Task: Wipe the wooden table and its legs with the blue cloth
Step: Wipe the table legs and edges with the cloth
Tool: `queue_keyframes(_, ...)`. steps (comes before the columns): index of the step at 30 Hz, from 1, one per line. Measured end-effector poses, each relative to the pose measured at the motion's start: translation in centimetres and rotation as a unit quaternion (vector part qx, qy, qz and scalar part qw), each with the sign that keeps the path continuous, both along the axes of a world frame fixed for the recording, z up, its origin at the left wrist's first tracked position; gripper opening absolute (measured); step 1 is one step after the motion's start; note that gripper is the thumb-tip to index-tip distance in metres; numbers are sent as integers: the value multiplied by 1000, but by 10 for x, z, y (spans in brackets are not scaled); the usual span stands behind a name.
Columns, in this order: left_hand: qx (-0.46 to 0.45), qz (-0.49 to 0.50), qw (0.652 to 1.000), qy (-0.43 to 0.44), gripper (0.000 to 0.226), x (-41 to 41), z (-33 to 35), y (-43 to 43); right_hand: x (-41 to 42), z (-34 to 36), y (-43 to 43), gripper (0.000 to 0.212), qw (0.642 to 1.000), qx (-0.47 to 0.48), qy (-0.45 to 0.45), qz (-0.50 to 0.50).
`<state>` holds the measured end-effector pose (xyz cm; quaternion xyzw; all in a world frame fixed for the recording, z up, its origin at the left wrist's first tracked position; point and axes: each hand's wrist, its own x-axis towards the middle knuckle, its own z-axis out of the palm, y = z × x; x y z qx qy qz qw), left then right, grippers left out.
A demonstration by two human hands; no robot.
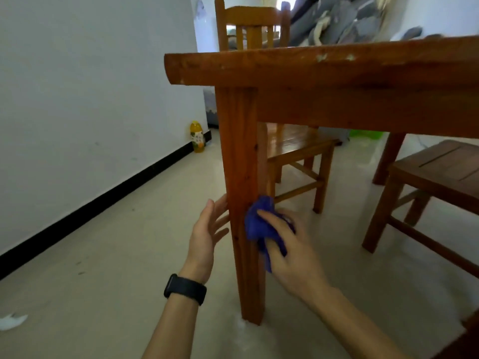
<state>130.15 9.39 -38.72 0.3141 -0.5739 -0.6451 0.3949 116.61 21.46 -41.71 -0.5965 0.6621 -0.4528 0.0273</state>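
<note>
Pale floor (116, 255) beneath table (311, 66), chairs (298, 149), bottle (197, 137)

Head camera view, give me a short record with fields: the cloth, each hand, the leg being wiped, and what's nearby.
cloth: blue cloth, bunched against the lower table leg
holder: right hand, gripping it
other hand: left hand, fingers straight, touching the leg's left side
wrist: black watch on the left
nearby: wooden chair behind the leg; yellow bottle by the wall

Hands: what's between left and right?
Head view: the table leg stands between the left hand and the right hand, which holds the blue cloth against it.
</note>
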Motion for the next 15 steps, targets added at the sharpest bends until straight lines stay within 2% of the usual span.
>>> queue_keyframes(3, -20, 19, 1000, 13, 48, -5, 7, 5, 7, 68, -21, 58, 990, -128, -53, -39)
queue_keyframes(6, -31, 31, 999, 12, 47, -8, 9, 7, 10, 84, -42, 55, 983, -160, -61, -64)
queue_keyframes(8, -30, 38, 999, 7, 46, -8, 8, 8, 9, 51, -48, 52, 986, -93, -106, -88)
queue_keyframes(10, -28, 45, 999, 2, 46, -9, 7, 10, 0, -10, -41, 42, 978, 44, -180, -99)
queue_keyframes(12, -33, 46, 998, -4, 48, -10, 6, 12, -14, -71, -22, 29, 965, 196, -158, -78)
queue_keyframes(13, -38, 44, 998, -8, 48, -11, 6, 13, -20, -90, -15, 27, 960, 240, -129, -69)
queue_keyframes(15, -41, 43, 998, -14, 48, -11, 7, 14, -30, -89, -11, 30, 957, 244, -122, -97)
